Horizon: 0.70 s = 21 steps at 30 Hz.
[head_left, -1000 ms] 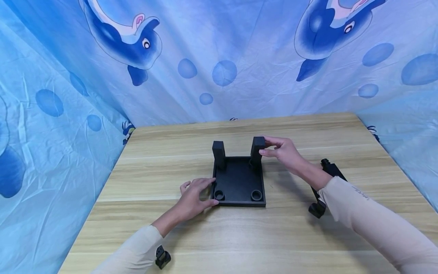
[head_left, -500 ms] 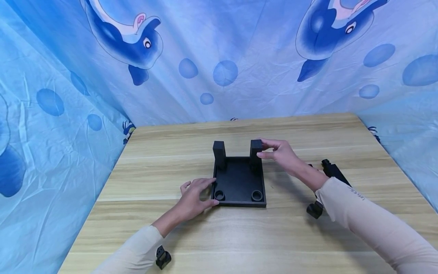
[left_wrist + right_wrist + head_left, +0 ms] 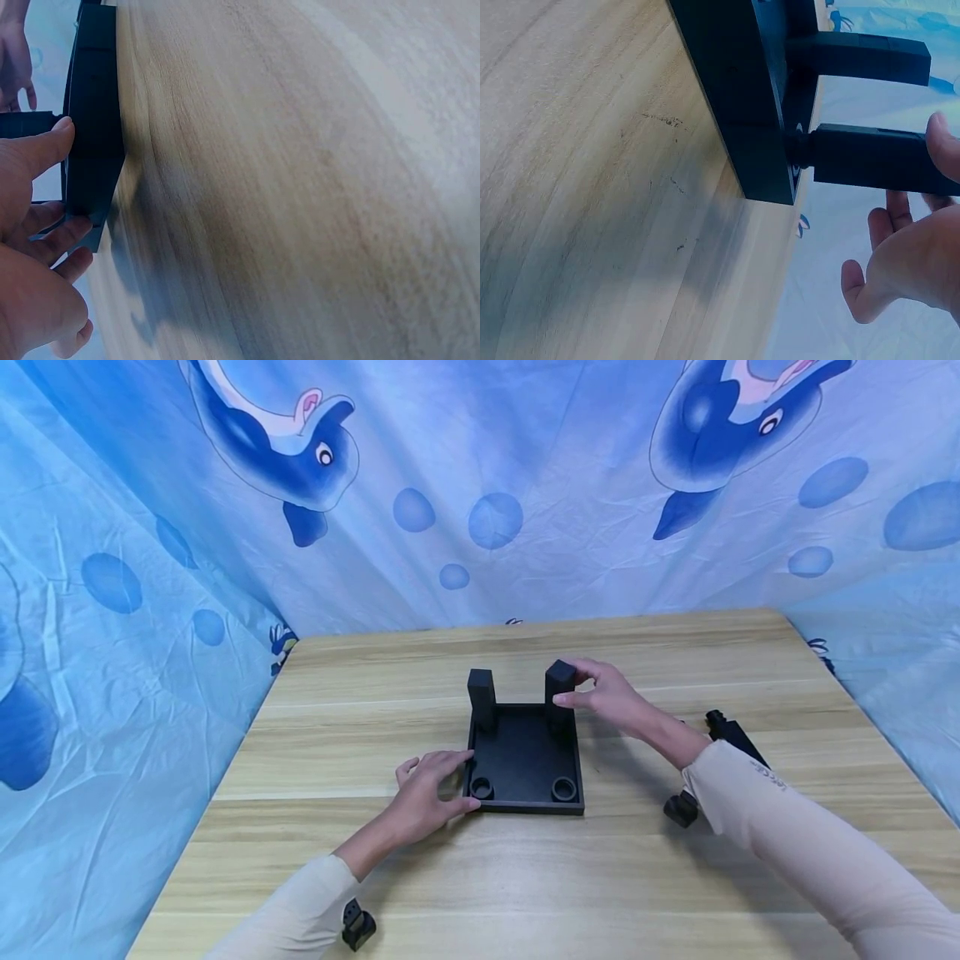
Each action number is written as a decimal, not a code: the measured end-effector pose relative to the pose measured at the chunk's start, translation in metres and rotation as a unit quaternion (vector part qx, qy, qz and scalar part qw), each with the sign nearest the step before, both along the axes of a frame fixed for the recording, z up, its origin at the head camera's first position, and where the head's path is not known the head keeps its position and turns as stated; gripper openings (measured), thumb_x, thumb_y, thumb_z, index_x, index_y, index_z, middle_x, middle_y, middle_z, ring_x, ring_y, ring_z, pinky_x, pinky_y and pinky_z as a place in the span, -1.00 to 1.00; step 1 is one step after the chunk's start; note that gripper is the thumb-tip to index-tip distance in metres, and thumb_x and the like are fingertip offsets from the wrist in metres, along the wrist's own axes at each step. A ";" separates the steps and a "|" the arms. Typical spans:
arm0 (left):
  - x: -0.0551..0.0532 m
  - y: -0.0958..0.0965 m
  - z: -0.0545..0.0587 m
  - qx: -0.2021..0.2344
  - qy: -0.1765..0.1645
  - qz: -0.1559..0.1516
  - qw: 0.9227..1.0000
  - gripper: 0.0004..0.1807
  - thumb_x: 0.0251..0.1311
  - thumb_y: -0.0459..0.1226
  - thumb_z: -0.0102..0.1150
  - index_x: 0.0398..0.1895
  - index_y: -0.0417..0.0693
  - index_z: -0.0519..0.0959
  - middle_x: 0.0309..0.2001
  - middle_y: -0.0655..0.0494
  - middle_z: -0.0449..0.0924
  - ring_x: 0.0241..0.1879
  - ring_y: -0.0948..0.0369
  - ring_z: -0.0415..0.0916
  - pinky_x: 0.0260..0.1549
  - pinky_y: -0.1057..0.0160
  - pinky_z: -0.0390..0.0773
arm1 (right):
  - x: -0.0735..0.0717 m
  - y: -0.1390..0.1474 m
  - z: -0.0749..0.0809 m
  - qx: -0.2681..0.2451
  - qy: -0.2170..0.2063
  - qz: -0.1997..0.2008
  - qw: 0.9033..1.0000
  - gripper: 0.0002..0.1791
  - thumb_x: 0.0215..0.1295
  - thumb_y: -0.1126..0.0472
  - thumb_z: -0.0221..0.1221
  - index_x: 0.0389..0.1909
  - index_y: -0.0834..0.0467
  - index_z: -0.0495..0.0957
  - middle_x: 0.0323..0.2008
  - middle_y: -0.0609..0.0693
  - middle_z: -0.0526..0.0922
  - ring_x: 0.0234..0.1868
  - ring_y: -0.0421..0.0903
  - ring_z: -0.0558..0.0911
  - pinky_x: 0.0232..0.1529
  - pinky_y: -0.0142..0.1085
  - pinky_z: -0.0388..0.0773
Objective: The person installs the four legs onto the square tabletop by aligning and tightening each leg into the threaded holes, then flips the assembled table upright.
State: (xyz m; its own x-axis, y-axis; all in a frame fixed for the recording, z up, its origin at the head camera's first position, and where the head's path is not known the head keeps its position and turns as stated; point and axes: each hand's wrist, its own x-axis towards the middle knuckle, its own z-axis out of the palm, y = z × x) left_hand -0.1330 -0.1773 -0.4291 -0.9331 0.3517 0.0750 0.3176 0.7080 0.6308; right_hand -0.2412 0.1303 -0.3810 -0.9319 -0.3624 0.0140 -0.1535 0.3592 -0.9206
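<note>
A square black tray-like tabletop (image 3: pixel 525 764) lies underside up on the table, raised rim around it. My left hand (image 3: pixel 427 797) holds its near left corner, thumb on the front edge and fingers along the left side. At the far right corner, my right hand (image 3: pixel 609 700) grips a square black leg (image 3: pixel 557 681) between thumb and fingers. The right wrist view shows this leg's narrow end (image 3: pixel 802 150) at the socket, with a gap below its square part. Another leg (image 3: pixel 482 693) stands upright at the far left corner. Two round sockets, near left (image 3: pixel 482 788) and near right (image 3: pixel 563 789), hold no leg.
One loose black leg (image 3: pixel 735 737) lies on the wooden table (image 3: pixel 525 877) to the right, partly behind the right sleeve (image 3: pixel 787 827). Black wrist devices hang by the left cuff (image 3: pixel 358 928) and the right cuff (image 3: pixel 681 810). A blue dolphin-print curtain (image 3: pixel 480 460) surrounds the table.
The gripped leg has gone from leaning to nearly upright and has turned, so a corner edge now faces the head camera. My right hand has shifted slightly left; my left hand stays put.
</note>
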 end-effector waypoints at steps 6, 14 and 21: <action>-0.001 0.000 0.000 -0.001 -0.002 0.000 1.000 -0.23 0.02 -0.07 0.44 0.33 -0.02 0.40 0.26 0.06 0.41 0.30 0.09 0.25 0.21 -0.15 -0.17 | -0.003 -0.005 -0.003 0.030 0.022 -0.032 0.999 -0.45 0.12 0.09 0.39 0.07 0.20 0.42 -0.09 0.17 0.47 -0.07 0.11 0.40 -0.15 -0.13 0.34; 0.000 0.000 0.001 0.001 -0.004 -0.001 1.000 -0.23 0.02 -0.08 0.43 0.33 -0.02 0.40 0.27 0.06 0.41 0.31 0.08 0.24 0.21 -0.16 -0.18 | 0.000 -0.005 -0.005 0.063 0.071 -0.035 0.995 -0.41 0.13 0.10 0.38 0.13 0.20 0.39 -0.07 0.16 0.51 -0.03 0.13 0.43 -0.01 0.01 0.25; 0.000 0.001 0.000 0.000 -0.002 -0.001 1.000 -0.23 0.02 -0.08 0.44 0.33 -0.02 0.40 0.27 0.06 0.41 0.31 0.08 0.23 0.21 -0.15 -0.18 | 0.001 0.009 0.003 0.044 0.084 0.047 0.994 -0.36 0.26 0.21 0.27 0.36 -0.01 0.33 0.32 0.04 0.36 0.34 0.07 0.28 0.32 0.13 0.09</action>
